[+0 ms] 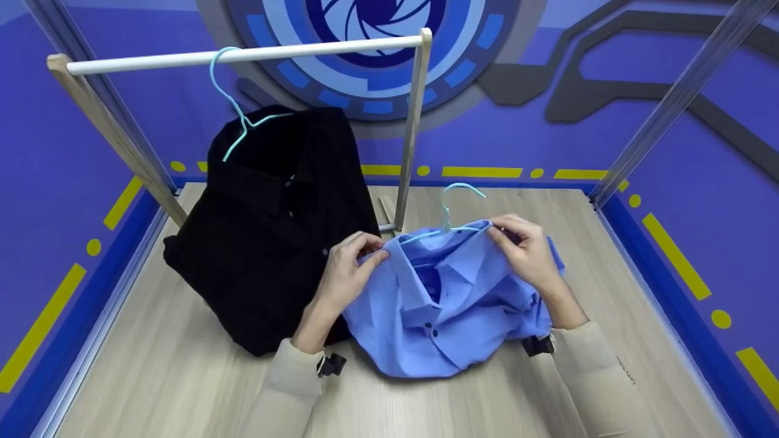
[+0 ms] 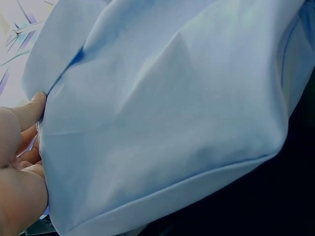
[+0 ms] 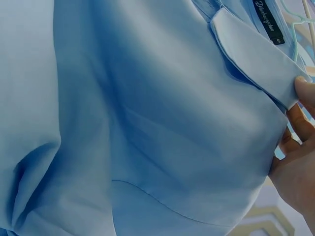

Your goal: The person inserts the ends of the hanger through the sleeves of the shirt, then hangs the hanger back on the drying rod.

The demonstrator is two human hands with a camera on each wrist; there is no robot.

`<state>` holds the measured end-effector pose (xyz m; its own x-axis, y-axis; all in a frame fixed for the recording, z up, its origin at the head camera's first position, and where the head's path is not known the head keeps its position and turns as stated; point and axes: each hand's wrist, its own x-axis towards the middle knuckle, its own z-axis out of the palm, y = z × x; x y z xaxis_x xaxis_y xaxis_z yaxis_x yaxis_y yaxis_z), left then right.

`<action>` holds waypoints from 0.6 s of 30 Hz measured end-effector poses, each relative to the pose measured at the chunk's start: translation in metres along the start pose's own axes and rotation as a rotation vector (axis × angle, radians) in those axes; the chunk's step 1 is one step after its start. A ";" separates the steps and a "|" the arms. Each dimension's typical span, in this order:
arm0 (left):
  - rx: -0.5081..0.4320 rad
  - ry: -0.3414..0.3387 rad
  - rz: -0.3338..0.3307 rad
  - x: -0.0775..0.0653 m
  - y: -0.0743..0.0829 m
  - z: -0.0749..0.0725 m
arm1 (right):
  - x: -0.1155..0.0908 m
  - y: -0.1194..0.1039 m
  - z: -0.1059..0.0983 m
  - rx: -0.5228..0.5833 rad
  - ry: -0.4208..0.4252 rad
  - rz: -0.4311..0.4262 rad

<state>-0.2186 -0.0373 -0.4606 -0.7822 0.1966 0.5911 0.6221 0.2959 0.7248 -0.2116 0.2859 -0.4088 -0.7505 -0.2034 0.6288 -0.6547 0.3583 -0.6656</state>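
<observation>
A light blue button shirt (image 1: 420, 328) hangs between the two hands, with a mint-green hanger (image 1: 447, 220) inside its collar and the hook standing up. At the shirt's left shoulder by the collar, the left hand (image 1: 348, 271) pinches the cloth between thumb and fingers. On the other side, the right hand (image 1: 528, 252) pinches the collar edge near the hanger's arm. The right wrist view shows the thumb on the collar (image 3: 261, 59) and a black label (image 3: 269, 22) inside the neck. In the left wrist view, blue cloth hides most of the hanger.
A black shirt (image 1: 261, 243) hangs on another mint-green hanger (image 1: 228, 91) from the white bar (image 1: 243, 56) of a wooden-legged rack (image 1: 414, 134). Its hem reaches down close to the left forearm. Blue-purple printed walls (image 1: 487, 140) surround the wooden tabletop (image 1: 621, 304).
</observation>
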 end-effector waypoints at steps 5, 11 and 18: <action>-0.028 0.000 0.014 0.000 0.000 0.002 | 0.000 -0.003 -0.001 -0.043 -0.036 0.006; -0.027 -0.007 0.036 -0.001 0.002 0.005 | 0.002 -0.008 -0.001 -0.090 -0.073 0.004; -0.025 -0.021 0.063 -0.001 0.004 0.006 | 0.007 -0.012 -0.001 -0.074 -0.147 -0.037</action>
<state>-0.2155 -0.0303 -0.4605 -0.7416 0.2334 0.6290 0.6709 0.2587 0.6950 -0.2089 0.2808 -0.3966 -0.7349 -0.3463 0.5831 -0.6775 0.4136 -0.6083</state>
